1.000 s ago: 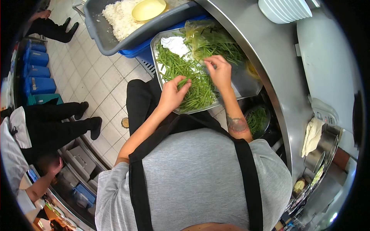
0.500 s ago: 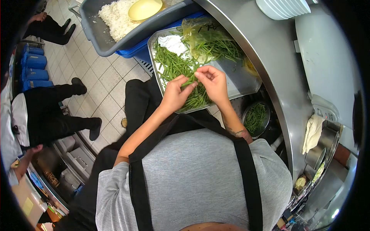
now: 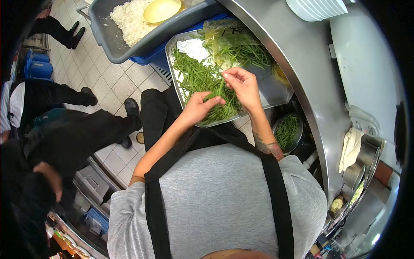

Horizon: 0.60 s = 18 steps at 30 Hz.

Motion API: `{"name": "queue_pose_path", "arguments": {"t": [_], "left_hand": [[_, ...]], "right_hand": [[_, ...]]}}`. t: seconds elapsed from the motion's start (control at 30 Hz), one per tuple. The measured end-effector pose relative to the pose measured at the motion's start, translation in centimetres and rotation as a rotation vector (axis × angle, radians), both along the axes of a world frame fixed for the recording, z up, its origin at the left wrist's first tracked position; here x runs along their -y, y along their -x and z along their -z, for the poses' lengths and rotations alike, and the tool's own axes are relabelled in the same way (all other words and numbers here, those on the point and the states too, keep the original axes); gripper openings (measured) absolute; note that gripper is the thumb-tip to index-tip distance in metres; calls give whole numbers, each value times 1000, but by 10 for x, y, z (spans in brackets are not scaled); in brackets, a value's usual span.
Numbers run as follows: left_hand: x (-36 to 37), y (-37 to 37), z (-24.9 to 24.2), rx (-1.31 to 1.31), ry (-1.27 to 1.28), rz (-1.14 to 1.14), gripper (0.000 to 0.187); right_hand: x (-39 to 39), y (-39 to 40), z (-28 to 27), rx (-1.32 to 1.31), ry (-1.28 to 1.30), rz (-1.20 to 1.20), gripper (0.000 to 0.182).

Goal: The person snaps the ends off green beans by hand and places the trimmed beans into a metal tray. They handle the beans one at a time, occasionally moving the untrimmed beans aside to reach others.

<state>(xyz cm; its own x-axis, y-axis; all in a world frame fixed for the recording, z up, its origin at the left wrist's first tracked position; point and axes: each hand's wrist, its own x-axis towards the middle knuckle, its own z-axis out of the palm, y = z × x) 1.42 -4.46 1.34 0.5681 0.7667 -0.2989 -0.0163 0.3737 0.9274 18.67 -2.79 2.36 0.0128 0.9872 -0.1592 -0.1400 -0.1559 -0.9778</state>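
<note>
Many cut green beans point(image 3: 194, 71) lie in a metal tray point(image 3: 271, 103) in front of me. Over its near part, my left hand point(image 3: 199, 106) is closed around a few green beans, thumb pressed on top. My right hand point(image 3: 242, 86) pinches the far end of a green bean point(image 3: 220, 86) that runs up from the left hand. Behind the hands, a clear yellowish plastic bag point(image 3: 224, 32) lies open, with more long beans spilling from it. Beside my right forearm, a round metal bowl point(image 3: 300, 134) holds more green beans.
A grey tub point(image 3: 114, 54) of white rice with a yellow bowl point(image 3: 161, 11) stands at the far left. The steel counter edge point(image 3: 297, 82) curves along my right. People in dark trousers point(image 3: 82, 129) stand or walk on the tiled floor at left, one close to my leg.
My right hand has moved slightly up and right, away from the left hand, with a bean showing between them. A person in dark clothes has come in at the lower left.
</note>
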Motion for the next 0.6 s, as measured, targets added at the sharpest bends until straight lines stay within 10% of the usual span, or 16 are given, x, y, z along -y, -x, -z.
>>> {"name": "queue_pose_path", "arguments": {"t": [0.3,0.6], "left_hand": [[-5,3,0,-30,66,-110,21],[-7,7,3,-66,-40,-85,23]], "right_hand": [[8,4,-11,84,32,-146,8],[6,-6,-23,778,-397,-371,8]]}}
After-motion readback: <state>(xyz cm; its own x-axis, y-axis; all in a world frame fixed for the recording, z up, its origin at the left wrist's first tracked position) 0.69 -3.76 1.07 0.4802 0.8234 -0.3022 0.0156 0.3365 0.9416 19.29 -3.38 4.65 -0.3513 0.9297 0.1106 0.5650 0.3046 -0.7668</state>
